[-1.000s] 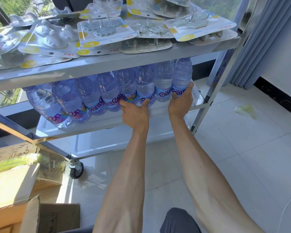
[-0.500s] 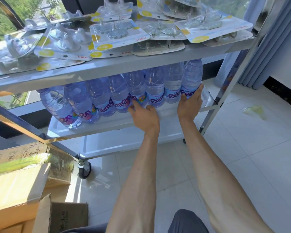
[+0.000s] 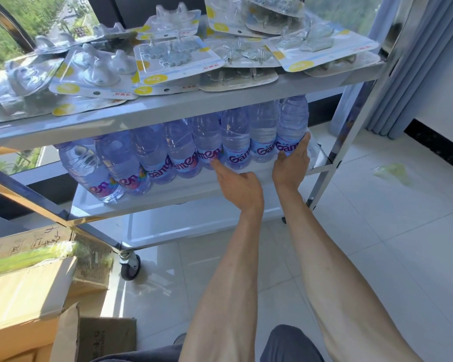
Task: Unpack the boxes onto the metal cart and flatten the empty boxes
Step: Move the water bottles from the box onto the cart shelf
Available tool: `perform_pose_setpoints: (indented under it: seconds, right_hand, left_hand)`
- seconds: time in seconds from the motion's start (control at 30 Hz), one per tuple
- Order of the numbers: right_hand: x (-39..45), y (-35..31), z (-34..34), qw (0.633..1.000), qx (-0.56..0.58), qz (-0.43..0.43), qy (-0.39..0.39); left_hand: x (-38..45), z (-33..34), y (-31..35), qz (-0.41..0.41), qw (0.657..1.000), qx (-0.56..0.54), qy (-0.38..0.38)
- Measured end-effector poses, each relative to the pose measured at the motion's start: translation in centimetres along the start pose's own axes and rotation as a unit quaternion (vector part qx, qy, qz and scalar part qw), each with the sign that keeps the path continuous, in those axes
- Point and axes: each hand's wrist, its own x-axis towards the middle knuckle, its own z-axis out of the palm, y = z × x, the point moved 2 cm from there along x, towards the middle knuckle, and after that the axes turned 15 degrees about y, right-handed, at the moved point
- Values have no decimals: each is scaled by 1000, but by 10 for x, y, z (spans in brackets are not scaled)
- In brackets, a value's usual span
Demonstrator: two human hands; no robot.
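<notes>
Both hands are at the cart's middle shelf. The right hand wraps its fingers around the bottle at the shelf's right end, gripping the label. The left hand is loose, index finger stretched out and touching the label of a bottle in the row near the front edge. Blister packs cover the top shelf. Boxes sit on the floor off the cart's left corner.
</notes>
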Motion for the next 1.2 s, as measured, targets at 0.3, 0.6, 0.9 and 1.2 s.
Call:
perform_pose_setpoints:
  seconds: [0.3, 0.6, 0.9, 1.2]
  right_hand:
    - [1, 1, -3, 1000, -1, -2, -5]
    - [-5, -7, -4, 998, -46, 20, 23]
    - [-6, -4, -4, 998, -55, 26, 22]
    - [-17, -12, -10, 988, -154, 14, -22]
  left_hand:
    - [3, 10, 1, -20, 999, -29, 5]
    - [35, 6, -2, -14, 996, 45, 76]
    - [35, 2, -20, 70, 995, 69, 20]
    - [36, -10, -31, 106, 989, 90, -55]
